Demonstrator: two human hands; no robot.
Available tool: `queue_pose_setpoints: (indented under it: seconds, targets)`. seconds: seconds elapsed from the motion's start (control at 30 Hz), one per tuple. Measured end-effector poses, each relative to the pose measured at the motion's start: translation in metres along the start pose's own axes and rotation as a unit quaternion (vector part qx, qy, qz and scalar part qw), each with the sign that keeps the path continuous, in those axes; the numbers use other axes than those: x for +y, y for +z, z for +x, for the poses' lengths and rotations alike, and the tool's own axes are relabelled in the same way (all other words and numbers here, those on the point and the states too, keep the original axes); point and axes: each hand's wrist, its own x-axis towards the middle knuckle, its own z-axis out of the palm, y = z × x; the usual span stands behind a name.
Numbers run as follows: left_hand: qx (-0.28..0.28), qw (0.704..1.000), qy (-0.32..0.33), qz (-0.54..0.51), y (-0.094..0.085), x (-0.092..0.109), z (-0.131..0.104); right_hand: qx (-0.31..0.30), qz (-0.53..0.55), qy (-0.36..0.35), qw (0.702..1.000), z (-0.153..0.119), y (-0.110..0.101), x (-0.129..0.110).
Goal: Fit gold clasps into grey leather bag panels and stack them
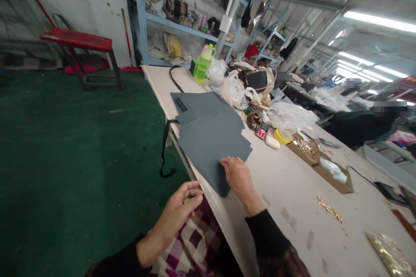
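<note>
Several flat dark blue-grey sheets (211, 134) lie fanned in an overlapping stack along the left edge of the table. My right hand (238, 177) is at the near right edge of the stack, its fingers bent and closed on the edge of the nearest sheet. The fingertips are partly hidden. Just off the table's edge, my left hand (182, 207) holds nothing; its fingers are loosely curved, thumb apart from them. A black strap (165, 151) hangs over the table edge beside the stack.
Along the table (276, 199) are a green bottle (203, 65), plastic bags (234, 88), yellow tape (282, 136), cardboard boxes (334, 175) of small parts and a gold chain (329, 209). A red-topped stool (78, 39) stands on the green floor. Another person (360, 125) is at the right.
</note>
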Motion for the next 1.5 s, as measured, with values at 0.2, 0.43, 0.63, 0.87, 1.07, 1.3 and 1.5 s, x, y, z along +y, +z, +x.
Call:
queue_pose_setpoints:
  seconds: [0.2, 0.43, 0.63, 0.87, 1.07, 1.3, 1.5]
  targets:
    - [-0.01, 1.0, -0.005, -0.028, 0.005, -0.005, -0.005, -0.239, 0.178, 0.044, 0.954, -0.051, -0.035, -0.009]
    - [-0.022, 0.997, -0.068, -0.022, 0.017, -0.017, -0.01, -0.159, 0.473, 0.299, 0.814, -0.078, -0.014, 0.004]
    - [-0.039, 0.994, -0.066, -0.076, 0.016, -0.014, 0.006, -0.173, 0.525, 0.296, 0.779, -0.066, -0.009, 0.004]
    - [-0.023, 0.993, -0.073, -0.093, 0.02, -0.012, 0.01, -0.174, 0.542, 0.282, 0.773, -0.054, -0.002, -0.002]
    - [-0.025, 0.991, -0.083, -0.107, 0.024, -0.004, 0.01, -0.167, 0.543, 0.275, 0.776, -0.052, -0.002, -0.007]
    - [0.008, 0.999, -0.04, 0.014, 0.02, -0.008, 0.007, -0.151, 0.538, 0.287, 0.778, -0.051, 0.002, -0.008]
    - [-0.061, 0.974, 0.093, 0.197, 0.025, 0.012, 0.007, -0.089, 0.366, 0.235, 0.896, -0.058, -0.014, 0.004]
